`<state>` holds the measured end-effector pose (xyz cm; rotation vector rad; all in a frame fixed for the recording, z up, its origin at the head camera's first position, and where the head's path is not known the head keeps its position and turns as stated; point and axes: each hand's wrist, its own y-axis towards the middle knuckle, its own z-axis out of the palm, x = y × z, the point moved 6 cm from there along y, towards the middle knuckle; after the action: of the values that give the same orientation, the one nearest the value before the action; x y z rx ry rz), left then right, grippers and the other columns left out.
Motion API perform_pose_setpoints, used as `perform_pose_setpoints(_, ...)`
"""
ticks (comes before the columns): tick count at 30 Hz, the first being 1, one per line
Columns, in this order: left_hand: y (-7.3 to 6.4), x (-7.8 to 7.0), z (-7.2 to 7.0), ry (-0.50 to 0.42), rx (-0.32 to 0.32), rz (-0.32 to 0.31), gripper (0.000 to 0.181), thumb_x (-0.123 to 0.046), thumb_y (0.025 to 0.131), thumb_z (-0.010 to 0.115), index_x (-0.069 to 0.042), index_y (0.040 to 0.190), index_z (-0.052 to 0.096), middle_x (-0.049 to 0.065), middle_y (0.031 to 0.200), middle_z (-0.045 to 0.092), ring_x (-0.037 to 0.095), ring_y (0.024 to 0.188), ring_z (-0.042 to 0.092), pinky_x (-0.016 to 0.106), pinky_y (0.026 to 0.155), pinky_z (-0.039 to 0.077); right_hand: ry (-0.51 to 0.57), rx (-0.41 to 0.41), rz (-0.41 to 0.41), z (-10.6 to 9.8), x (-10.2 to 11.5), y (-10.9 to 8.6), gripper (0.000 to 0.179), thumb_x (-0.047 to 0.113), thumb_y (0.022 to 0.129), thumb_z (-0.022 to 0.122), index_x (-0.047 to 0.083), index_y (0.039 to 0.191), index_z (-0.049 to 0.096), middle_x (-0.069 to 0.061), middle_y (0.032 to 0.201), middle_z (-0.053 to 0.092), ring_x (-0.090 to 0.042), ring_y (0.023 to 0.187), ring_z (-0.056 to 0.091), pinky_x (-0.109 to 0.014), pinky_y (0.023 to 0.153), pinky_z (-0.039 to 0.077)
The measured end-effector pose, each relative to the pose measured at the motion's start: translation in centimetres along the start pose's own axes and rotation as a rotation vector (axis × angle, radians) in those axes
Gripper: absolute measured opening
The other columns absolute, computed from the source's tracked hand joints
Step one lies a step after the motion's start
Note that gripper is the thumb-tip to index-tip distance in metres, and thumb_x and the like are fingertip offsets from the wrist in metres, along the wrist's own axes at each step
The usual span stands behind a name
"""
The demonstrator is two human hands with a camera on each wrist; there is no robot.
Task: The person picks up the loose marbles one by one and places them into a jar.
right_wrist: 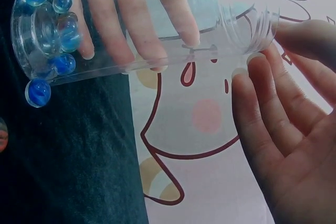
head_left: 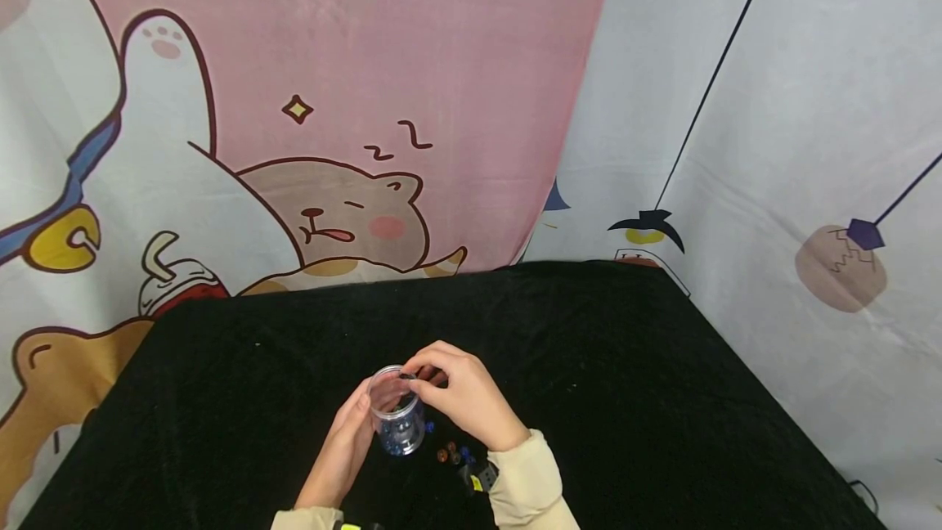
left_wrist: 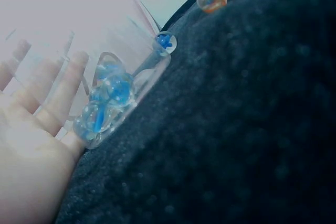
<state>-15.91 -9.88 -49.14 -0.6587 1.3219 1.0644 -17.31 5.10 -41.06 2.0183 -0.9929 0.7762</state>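
Observation:
A clear plastic jar (head_left: 397,415) stands tilted in my left hand (head_left: 347,440), which holds its side with fingers spread along the wall. Several glass marbles (left_wrist: 113,90) with blue swirls lie in the bottom of the jar. My right hand (head_left: 459,395) is bent over the jar's open mouth, its fingertips right at the rim (right_wrist: 270,19). I cannot tell whether a marble sits between those fingertips. Just outside the jar's base rests a blue marble (right_wrist: 38,92).
Several loose marbles (head_left: 455,455), some orange and some blue, lie on the black cloth (head_left: 221,399) below my right wrist. Behind the cloth-covered table hangs a curtain (head_left: 471,88) printed with cartoon animals.

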Motion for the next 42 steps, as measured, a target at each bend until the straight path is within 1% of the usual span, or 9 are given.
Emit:
perform_pose_setpoints(6, 0.1, 0.3, -0.1, 0.015, -0.010, 0.011, 0.044, -0.027, 0.099, 0.017, -0.008, 0.136, 0.030, 0.017, 0.134, 0.038, 0.031, 0.125, 0.033, 0.039, 0.101, 0.026, -0.002, -0.003, -0.002, -0.1, 0.0, 0.0, 0.013, 0.024, 0.085, 0.061, 0.021, 0.098, 0.064, 0.014, 0.094, 0.056, -0.001, 0.082, 0.054, -0.021, 0.070, 0.049)
perform_pose_setpoints(9, 0.1, 0.3, -0.2, 0.020, -0.011, 0.014, 0.044, -0.027, 0.099, 0.017, -0.008, 0.136, 0.030, 0.018, 0.133, 0.039, 0.033, 0.124, 0.032, 0.043, 0.102, 0.024, 0.001, -0.014, 0.004, -0.3, 0.0, 0.0, 0.013, 0.026, 0.087, 0.059, 0.022, 0.098, 0.064, 0.014, 0.094, 0.057, -0.002, 0.081, 0.054, -0.022, 0.070, 0.048)
perform_pose_setpoints(14, 0.2, 0.2, 0.0, 0.013, -0.014, 0.000, 0.044, -0.028, 0.099, 0.018, -0.008, 0.135, 0.031, 0.019, 0.132, 0.039, 0.034, 0.124, 0.032, 0.050, 0.101, 0.020, 0.001, -0.040, 0.029, -0.7, -0.3, -0.1, 0.013, 0.027, 0.088, 0.056, 0.023, 0.097, 0.064, 0.015, 0.093, 0.058, -0.002, 0.079, 0.054, -0.021, 0.068, 0.048)
perform_pose_setpoints(19, 0.2, 0.2, 0.1, 0.013, -0.021, -0.012, 0.044, -0.028, 0.099, 0.018, -0.007, 0.135, 0.032, 0.019, 0.133, 0.039, 0.033, 0.124, 0.032, 0.049, 0.101, 0.021, -0.018, -0.044, 0.067, -1.1, -0.9, -0.2, 0.013, 0.029, 0.088, 0.055, 0.026, 0.098, 0.064, 0.015, 0.093, 0.058, -0.003, 0.079, 0.055, -0.022, 0.068, 0.048)
perform_pose_setpoints(26, 0.2, 0.3, 0.0, 0.015, -0.033, -0.032, 0.044, -0.029, 0.099, 0.019, -0.008, 0.134, 0.033, 0.016, 0.132, 0.041, 0.031, 0.124, 0.033, 0.053, 0.101, 0.018, -0.072, -0.028, 0.085, -1.3, -1.6, -0.4, 0.014, 0.029, 0.088, 0.055, 0.024, 0.098, 0.064, 0.014, 0.093, 0.058, -0.003, 0.076, 0.054, -0.021, 0.067, 0.048)
perform_pose_setpoints(29, 0.2, 0.3, 0.0, 0.016, -0.036, -0.034, 0.043, -0.029, 0.099, 0.019, -0.009, 0.134, 0.033, 0.016, 0.132, 0.041, 0.031, 0.124, 0.034, 0.052, 0.102, 0.018, -0.093, 0.016, 0.110, -1.1, -1.9, -0.4, 0.014, 0.030, 0.088, 0.055, 0.024, 0.099, 0.063, 0.014, 0.091, 0.058, -0.003, 0.076, 0.054, -0.021, 0.067, 0.047)
perform_pose_setpoints(35, 0.1, 0.3, -0.1, 0.032, -0.037, -0.012, 0.044, -0.029, 0.099, 0.019, -0.007, 0.134, 0.034, 0.017, 0.131, 0.041, 0.032, 0.124, 0.033, 0.051, 0.101, 0.020, -0.116, 0.163, 0.179, -0.1, -3.0, -0.7, 0.018, 0.030, 0.088, 0.056, 0.022, 0.102, 0.062, 0.015, 0.089, 0.058, -0.001, 0.076, 0.053, -0.022, 0.066, 0.046)
perform_pose_setpoints(38, 0.1, 0.4, -0.2, 0.036, -0.053, -0.025, 0.043, -0.029, 0.099, 0.020, -0.008, 0.133, 0.035, 0.016, 0.130, 0.043, 0.031, 0.123, 0.034, 0.051, 0.101, 0.020, -0.132, 0.223, 0.216, 0.5, -3.6, -0.9, 0.017, 0.028, 0.087, 0.058, 0.020, 0.101, 0.063, 0.014, 0.086, 0.058, -0.002, 0.074, 0.054, -0.022, 0.064, 0.046)
perform_pose_setpoints(42, 0.1, 0.5, -0.3, 0.037, -0.070, -0.042, 0.042, -0.030, 0.098, 0.021, -0.010, 0.132, 0.037, 0.015, 0.130, 0.043, 0.030, 0.123, 0.035, 0.051, 0.101, 0.021, -0.173, 0.300, 0.256, 1.2, -4.3, -1.2, 0.013, 0.023, 0.084, 0.061, 0.017, 0.096, 0.064, 0.014, 0.078, 0.057, -0.002, 0.067, 0.052, -0.022, 0.060, 0.045)
